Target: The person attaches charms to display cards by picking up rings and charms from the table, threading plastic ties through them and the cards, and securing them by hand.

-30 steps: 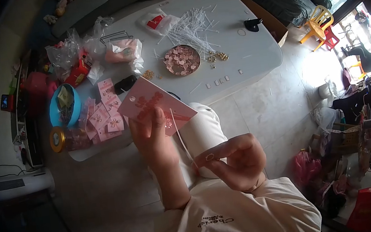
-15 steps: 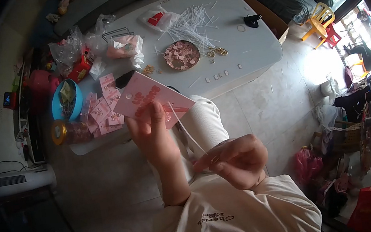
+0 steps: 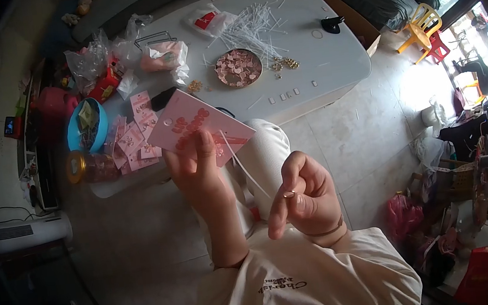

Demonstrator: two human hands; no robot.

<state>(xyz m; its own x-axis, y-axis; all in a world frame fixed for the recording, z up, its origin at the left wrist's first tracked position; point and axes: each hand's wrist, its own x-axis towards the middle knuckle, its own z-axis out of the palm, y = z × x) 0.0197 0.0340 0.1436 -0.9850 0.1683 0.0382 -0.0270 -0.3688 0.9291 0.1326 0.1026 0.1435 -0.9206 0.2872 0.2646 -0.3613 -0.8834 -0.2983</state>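
Note:
My left hand [image 3: 197,170] grips a pink printed card [image 3: 195,125] near its lower edge, thumb on the front face. A thin white strip [image 3: 249,176] runs from the card down to my right hand [image 3: 309,196]. The fingers of my right hand are pinched around the lower end of the strip, and a small ring-like piece [image 3: 289,194] shows at the fingertips. Behind the card, several smaller pink cards [image 3: 131,139] lie overlapping at the table's left. Past it stands a round tray [image 3: 238,68] of pink pieces.
On the white table [image 3: 330,56] are a pile of white strips [image 3: 256,29], gold pieces [image 3: 285,63], a plastic bag [image 3: 208,20] and a black object [image 3: 332,24]. At the left are a blue basket [image 3: 100,121] and a gold-lidded jar [image 3: 98,168]. A yellow chair [image 3: 421,30] stands right.
My right hand has turned and risen slightly, with its fingers now pointing more downward and the small ring-like piece higher. The card in my left hand has barely moved.

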